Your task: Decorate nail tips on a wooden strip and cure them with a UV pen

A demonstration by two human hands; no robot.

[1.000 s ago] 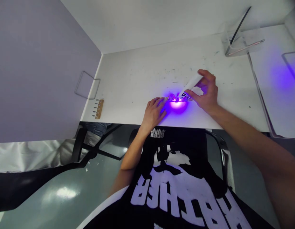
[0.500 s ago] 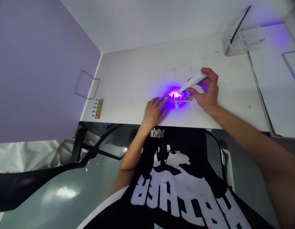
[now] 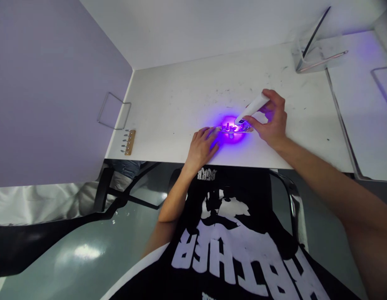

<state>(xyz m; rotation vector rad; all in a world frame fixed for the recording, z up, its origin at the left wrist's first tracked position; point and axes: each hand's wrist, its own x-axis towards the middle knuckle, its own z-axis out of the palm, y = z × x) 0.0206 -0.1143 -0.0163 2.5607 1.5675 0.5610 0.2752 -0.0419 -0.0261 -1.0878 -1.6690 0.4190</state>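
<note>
My right hand point(image 3: 274, 118) is closed around a white handheld UV lamp point(image 3: 253, 108), tilted with its lit end down to the left. Its violet light falls on a narrow strip with several small upright nail-tip-like pieces point(image 3: 227, 126) lying on the white table. Glare hides the details of these pieces. At the strip's left end lies my left hand point(image 3: 202, 146), palm down with fingers spread. The fingertips reach the strip's end; the thumb stays apart from it.
A wooden strip with several metal clips point(image 3: 129, 142) lies near the table's left edge. Wire handles point(image 3: 114, 110) stick out by the left panel. A clear container point(image 3: 318, 58) with slim tools stands at the back right. A chair armrest point(image 3: 293, 204) is below.
The lamp and my right hand have shifted very slightly, and the bright violet spot now spreads a little more toward the table's front. My left hand stays in place.
</note>
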